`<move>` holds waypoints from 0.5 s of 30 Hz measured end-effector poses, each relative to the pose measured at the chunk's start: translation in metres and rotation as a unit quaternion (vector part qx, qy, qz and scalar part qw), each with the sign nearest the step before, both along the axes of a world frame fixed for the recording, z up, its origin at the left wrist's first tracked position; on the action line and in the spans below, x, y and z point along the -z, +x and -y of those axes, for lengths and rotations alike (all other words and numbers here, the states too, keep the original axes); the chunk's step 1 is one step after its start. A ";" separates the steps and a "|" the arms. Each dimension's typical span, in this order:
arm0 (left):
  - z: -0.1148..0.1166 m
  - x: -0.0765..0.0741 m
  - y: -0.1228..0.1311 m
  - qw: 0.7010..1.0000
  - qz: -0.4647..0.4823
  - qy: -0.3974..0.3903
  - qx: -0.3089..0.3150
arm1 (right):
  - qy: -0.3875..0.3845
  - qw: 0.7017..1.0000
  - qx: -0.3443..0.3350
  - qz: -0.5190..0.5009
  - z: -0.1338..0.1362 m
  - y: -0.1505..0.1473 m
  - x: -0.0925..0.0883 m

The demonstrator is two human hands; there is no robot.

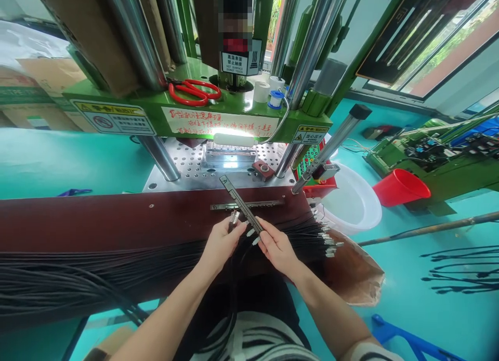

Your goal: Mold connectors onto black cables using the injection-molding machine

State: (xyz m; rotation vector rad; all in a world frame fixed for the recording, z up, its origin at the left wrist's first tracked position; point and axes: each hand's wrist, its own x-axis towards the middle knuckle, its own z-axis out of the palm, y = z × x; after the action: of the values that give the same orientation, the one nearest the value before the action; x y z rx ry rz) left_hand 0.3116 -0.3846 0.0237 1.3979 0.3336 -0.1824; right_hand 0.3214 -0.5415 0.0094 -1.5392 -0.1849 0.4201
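My right hand (277, 248) grips the lower end of a narrow metal mould bar (238, 199), which slants up to the left over the table edge. Closed beside it, my left hand (220, 242) pinches black cables with silver plug ends (234, 218); a few pale plug ends show between the two hands. The cables hang down from my left fingers (233, 283) toward my lap. Behind the held bar, a second metal bar (268, 204) lies flat on the brown tabletop (97, 215). Whether any plug sits in the held bar, I cannot tell.
A green press (234, 109) stands ahead, with a lit mould (230, 156) on its perforated plate. Red scissors (195, 92) rest on its crossbeam. Long black cables (97, 267) cover the front table. To the right are a white tub (353, 200) and a red bucket (401, 189).
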 end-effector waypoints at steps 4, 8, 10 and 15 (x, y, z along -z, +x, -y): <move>-0.005 0.001 0.000 0.999 0.041 0.014 -0.028 | 0.020 0.999 0.008 -0.038 -0.002 0.002 -0.003; -0.011 -0.003 0.002 0.991 0.065 -0.020 -0.118 | 0.078 0.992 0.019 -0.097 0.001 0.005 -0.010; -0.013 -0.004 0.002 0.991 0.055 -0.037 -0.116 | 0.096 0.989 0.019 -0.107 0.003 0.007 -0.011; -0.009 -0.003 0.002 0.997 0.053 0.020 -0.054 | 0.078 0.992 -0.007 -0.103 0.003 0.008 -0.011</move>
State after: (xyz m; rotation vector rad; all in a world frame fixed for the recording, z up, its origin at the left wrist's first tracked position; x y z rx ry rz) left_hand 0.3140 -0.3756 0.0270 1.4190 0.3262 -0.0132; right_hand 0.3292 -0.5444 0.0202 -1.3322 -0.0663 0.5598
